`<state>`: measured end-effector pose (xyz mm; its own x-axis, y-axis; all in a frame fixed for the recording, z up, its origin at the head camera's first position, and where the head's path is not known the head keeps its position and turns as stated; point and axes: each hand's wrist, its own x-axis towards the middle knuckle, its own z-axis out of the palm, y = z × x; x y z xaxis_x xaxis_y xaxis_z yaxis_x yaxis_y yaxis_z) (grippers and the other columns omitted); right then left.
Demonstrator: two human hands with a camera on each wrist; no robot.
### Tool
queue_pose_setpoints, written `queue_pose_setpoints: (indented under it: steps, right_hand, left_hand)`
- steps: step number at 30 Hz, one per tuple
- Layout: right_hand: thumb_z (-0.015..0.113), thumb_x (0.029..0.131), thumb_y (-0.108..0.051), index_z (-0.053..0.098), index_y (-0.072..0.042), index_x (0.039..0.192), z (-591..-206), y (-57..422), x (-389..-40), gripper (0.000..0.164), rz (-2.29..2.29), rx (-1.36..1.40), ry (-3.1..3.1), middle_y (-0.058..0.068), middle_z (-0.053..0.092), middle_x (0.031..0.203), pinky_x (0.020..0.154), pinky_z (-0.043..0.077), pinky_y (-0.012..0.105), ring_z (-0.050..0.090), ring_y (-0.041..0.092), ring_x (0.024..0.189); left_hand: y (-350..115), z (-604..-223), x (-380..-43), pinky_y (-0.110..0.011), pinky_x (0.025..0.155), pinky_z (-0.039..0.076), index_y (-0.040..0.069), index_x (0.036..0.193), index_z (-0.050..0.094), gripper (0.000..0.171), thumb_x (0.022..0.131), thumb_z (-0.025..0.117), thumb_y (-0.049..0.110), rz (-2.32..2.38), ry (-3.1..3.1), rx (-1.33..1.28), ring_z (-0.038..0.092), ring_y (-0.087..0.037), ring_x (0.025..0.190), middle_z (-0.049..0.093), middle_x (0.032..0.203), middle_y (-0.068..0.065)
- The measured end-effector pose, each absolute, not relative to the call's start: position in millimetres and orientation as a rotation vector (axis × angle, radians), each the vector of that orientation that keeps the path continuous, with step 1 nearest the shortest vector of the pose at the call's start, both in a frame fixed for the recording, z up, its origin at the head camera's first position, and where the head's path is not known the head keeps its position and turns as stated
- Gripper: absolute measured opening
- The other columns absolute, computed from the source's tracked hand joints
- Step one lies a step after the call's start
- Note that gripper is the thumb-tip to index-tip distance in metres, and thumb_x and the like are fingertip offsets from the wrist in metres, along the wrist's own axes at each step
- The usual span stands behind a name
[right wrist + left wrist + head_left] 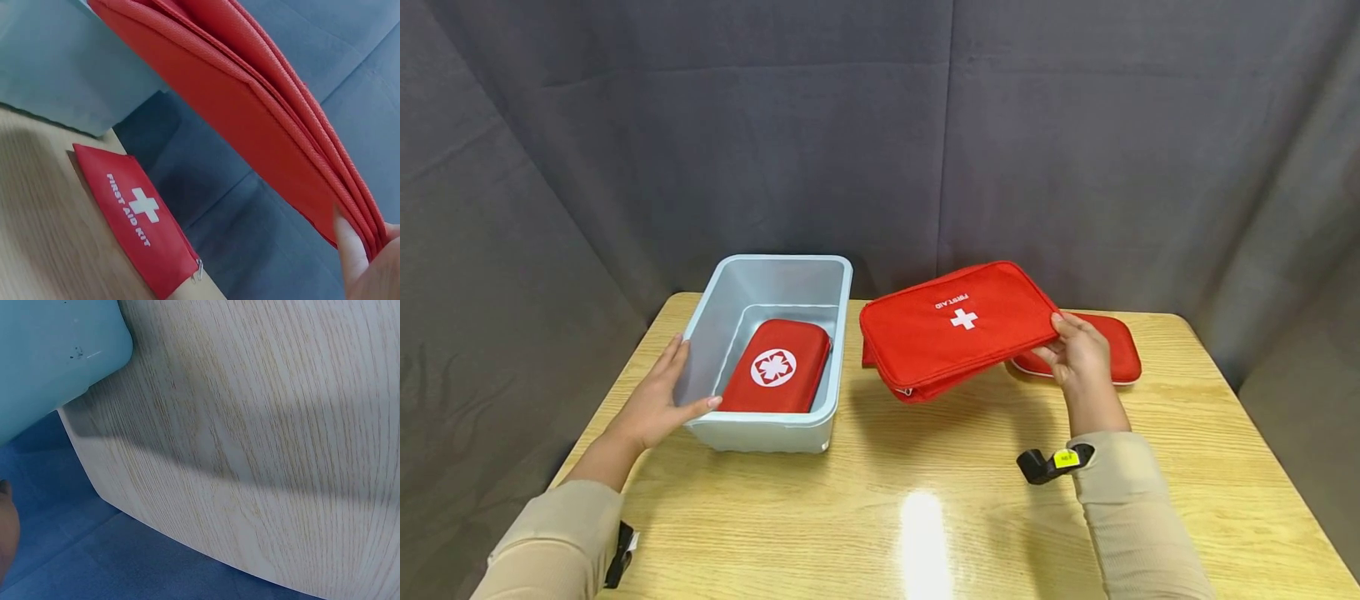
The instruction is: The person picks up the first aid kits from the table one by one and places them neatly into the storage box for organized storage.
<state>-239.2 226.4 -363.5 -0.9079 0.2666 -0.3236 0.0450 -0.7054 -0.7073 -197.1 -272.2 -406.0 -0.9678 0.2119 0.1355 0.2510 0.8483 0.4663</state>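
Observation:
My right hand point(1081, 354) pinches the right corner of a red zippered first aid bag point(925, 333), holding it tilted above the table. The right wrist view shows the bag point(250, 125) from its edge, between thumb and fingers. My left hand point(658, 400) rests against the left front corner of a pale blue plastic bin point(760, 435), its fingers fairly straight along the side and the thumb at the front rim. Inside the bin lies a red hard case point(778, 367) with a white round emblem. Only part of the left hand point(7, 531) shows in the left wrist view.
Behind my right hand, another red case point(1123, 346) with a pale edge lies on the wooden table point(1000, 517). A flat red first aid kit pouch point(134, 219) lies on the table near the bin, mostly hidden by the bag in the head view. Grey curtain point(880, 150) hangs behind.

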Motion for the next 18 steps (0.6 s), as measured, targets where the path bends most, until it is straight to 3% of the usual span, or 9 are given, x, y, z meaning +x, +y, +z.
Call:
queue_pose_setpoints:
  steps: [11,18]
  right_hand:
    - [0.045,0.086,0.004,0.043,-0.001,0.097,-352,206,-246,0.013,2.739,-0.570,-1.180,0.007,0.060,0.068,0.043,0.048,0.034,0.061,0.020,0.055]
    - [0.043,0.086,0.004,0.041,-0.003,0.096,-351,193,-250,0.013,2.733,-0.584,-1.183,0.007,0.057,0.074,0.043,0.048,0.034,0.061,0.018,0.056]
  left_hand:
    - [-271,-406,-198,-0.057,0.092,0.021,-0.002,0.137,0.007,0.094,0.074,0.061,0.044,-0.753,-2.954,-0.355,0.013,-0.038,0.125,0.000,0.143,-0.014]
    - [-271,-406,-197,-0.057,0.092,0.021,-0.004,0.136,0.009,0.093,0.074,0.061,0.044,-0.752,-2.949,-0.360,0.013,-0.038,0.125,0.001,0.143,-0.015]
